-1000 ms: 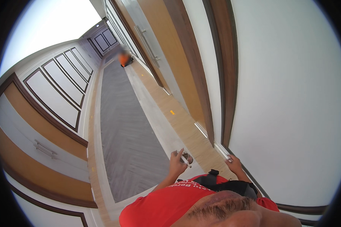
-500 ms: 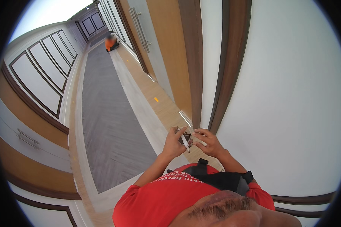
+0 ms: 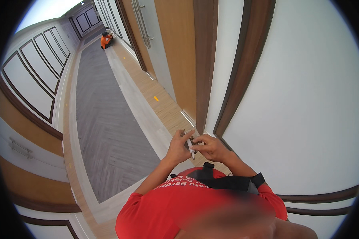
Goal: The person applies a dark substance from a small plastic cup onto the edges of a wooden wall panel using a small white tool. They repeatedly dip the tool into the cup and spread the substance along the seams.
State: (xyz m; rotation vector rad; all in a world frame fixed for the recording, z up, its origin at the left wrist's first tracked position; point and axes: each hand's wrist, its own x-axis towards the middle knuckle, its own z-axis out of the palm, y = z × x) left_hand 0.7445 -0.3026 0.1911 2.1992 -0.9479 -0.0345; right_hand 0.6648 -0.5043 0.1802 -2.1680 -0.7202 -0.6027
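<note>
A pale-and-brown door (image 3: 32, 163) stands at far left; beyond it, a person in orange (image 3: 106, 40) crouches down the corridor, beside the grey floor strip (image 3: 111, 131). The left hand (image 3: 178, 147) grasps a slim white stick (image 3: 192, 153), which slants between the hands above the floor. The right hand (image 3: 212, 148) has its fingertips at the stick; whether they grip is unclear. A white wall (image 3: 299, 99) fills the right.

The bare left hand (image 3: 178, 149) partly hides the slim white stick-like object (image 3: 192, 152); whether the bare right hand (image 3: 213, 149) touches it, one cannot tell. The upper edge cuts off the tall tan-and-grey door (image 3: 175, 47). The distant person in orange clothing (image 3: 105, 41) is too small for details.
</note>
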